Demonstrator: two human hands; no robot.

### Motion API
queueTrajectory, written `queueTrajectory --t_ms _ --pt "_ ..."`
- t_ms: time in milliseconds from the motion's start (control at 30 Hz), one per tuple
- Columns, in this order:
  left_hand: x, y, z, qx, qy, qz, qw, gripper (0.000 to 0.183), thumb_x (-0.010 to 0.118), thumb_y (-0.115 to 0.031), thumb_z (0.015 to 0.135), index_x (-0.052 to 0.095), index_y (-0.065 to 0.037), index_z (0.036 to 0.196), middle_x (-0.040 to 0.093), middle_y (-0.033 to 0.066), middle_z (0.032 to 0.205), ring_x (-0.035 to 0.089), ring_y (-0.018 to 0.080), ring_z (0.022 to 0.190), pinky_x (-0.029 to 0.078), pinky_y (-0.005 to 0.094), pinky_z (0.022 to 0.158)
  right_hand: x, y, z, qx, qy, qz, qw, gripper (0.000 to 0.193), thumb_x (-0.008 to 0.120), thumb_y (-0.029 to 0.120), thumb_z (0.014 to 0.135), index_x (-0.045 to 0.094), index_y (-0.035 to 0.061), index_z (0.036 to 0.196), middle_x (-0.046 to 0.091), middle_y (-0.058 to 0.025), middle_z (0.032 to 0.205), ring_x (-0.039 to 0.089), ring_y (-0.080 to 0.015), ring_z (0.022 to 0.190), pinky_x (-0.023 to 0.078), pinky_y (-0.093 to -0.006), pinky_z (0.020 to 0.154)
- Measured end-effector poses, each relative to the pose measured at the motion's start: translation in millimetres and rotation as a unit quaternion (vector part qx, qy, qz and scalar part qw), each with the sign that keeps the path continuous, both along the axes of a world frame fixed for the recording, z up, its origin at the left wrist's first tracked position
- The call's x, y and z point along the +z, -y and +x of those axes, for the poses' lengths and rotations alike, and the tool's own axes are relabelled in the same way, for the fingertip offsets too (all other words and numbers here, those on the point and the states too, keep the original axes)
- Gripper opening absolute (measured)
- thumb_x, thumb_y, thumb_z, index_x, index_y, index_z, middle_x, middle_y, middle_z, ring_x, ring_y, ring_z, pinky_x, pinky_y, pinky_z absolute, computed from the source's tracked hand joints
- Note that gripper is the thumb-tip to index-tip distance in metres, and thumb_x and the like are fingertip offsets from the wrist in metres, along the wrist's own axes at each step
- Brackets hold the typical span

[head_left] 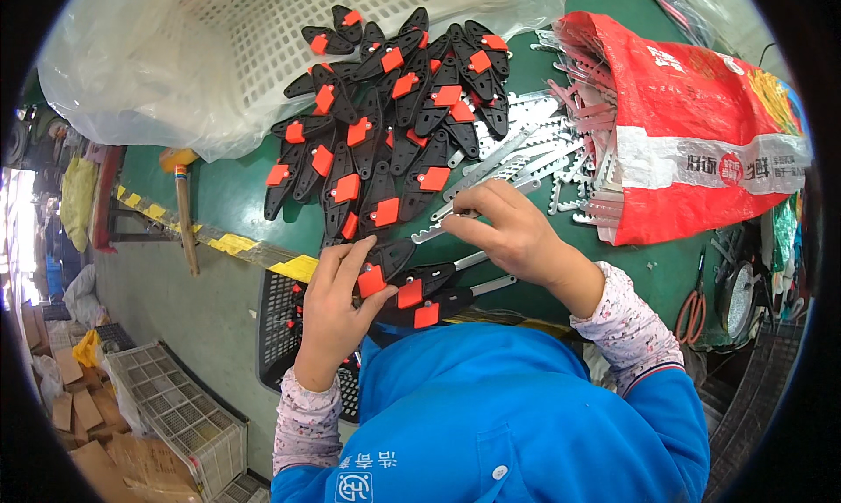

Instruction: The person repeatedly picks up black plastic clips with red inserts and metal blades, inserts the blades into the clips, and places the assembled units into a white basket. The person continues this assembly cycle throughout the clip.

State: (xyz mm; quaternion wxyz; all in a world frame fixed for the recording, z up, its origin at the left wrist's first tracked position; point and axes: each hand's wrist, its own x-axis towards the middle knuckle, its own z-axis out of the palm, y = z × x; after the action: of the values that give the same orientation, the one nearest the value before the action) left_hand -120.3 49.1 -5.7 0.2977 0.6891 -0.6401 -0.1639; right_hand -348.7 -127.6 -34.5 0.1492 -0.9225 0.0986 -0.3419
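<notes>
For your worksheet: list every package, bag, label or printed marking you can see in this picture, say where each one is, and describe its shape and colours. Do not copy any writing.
Red sack: upper right on the green table, lying open, red with a white band and yellow patch, toothed metal strips spilling out.
Clear plastic bag: upper left, lining a white basket.
Striped tape: table's left edge, yellow and black.
Cardboard boxes: floor, lower left, brown.

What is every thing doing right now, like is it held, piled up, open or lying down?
left hand: holding a black handle with an orange button
right hand: pinching a toothed metal strip
black handle pile: heaped on the green table
red bag: lying open, metal strips spilling out
white basket: tipped, plastic-lined
</notes>
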Motion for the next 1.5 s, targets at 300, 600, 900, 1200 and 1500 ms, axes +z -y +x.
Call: queueTrajectory --t_ms 300,600,900,1200,1500 --pt "-10 -1 -9 0.007 -0.021 -0.020 1.000 0.067 0.088 -0.011 0.077 0.063 0.001 0.138 0.061 0.0185 0.121 0.064 0.0364 0.108 0.053 0.0423 0.093 1 -1 1 0.017 -0.020 0.004 1.000 0.024 0.066 0.013 0.081 0.066 0.0068 0.105 0.059 -0.0092 0.104 0.060 -0.0276 0.091 0.052 -0.0385 0.081" --pt "-8 9 -21 -0.039 0.035 -0.044 0.998 0.067 0.090 -0.011 0.073 0.065 0.000 0.135 0.062 0.0158 0.110 0.065 0.0336 0.096 0.053 0.0425 0.083 7 -2 -12 -0.064 -0.104 0.013 0.992 0.038 0.087 0.029 0.072 0.066 0.0107 0.098 0.060 -0.0039 0.084 0.064 -0.0258 0.084 0.050 -0.0392 0.072" --pt "-12 29 -71 -0.181 0.086 -0.020 0.980 0.073 0.086 -0.037 0.077 0.060 0.002 0.133 0.061 0.0156 0.125 0.058 0.0359 0.113 0.046 0.0488 0.097 11 -20 -40 0.037 -0.122 0.222 0.967 0.044 0.085 0.023 0.080 0.066 0.0083 0.117 0.063 -0.0103 0.094 0.068 -0.0343 0.091 0.056 -0.0451 0.075" --pt "-8 -16 -12 -0.077 0.168 0.136 0.973 0.041 0.078 -0.011 0.074 0.061 -0.003 0.111 0.058 0.0148 0.103 0.058 0.0360 0.101 0.047 0.0474 0.086 -11 24 -21 -0.106 -0.102 0.015 0.989 0.024 0.082 0.013 0.077 0.069 0.0094 0.098 0.062 -0.0054 0.097 0.062 -0.0274 0.096 0.052 -0.0398 0.082" --pt "1 -25 15 0.043 0.142 0.040 0.988 0.043 0.085 -0.016 0.082 0.064 0.000 0.116 0.062 0.0167 0.112 0.060 0.0380 0.105 0.051 0.0463 0.091 -20 24 26 -0.024 -0.142 -0.119 0.982 0.012 0.068 0.012 0.080 0.065 0.0102 0.091 0.059 -0.0033 0.092 0.061 -0.0216 0.090 0.049 -0.0341 0.078"
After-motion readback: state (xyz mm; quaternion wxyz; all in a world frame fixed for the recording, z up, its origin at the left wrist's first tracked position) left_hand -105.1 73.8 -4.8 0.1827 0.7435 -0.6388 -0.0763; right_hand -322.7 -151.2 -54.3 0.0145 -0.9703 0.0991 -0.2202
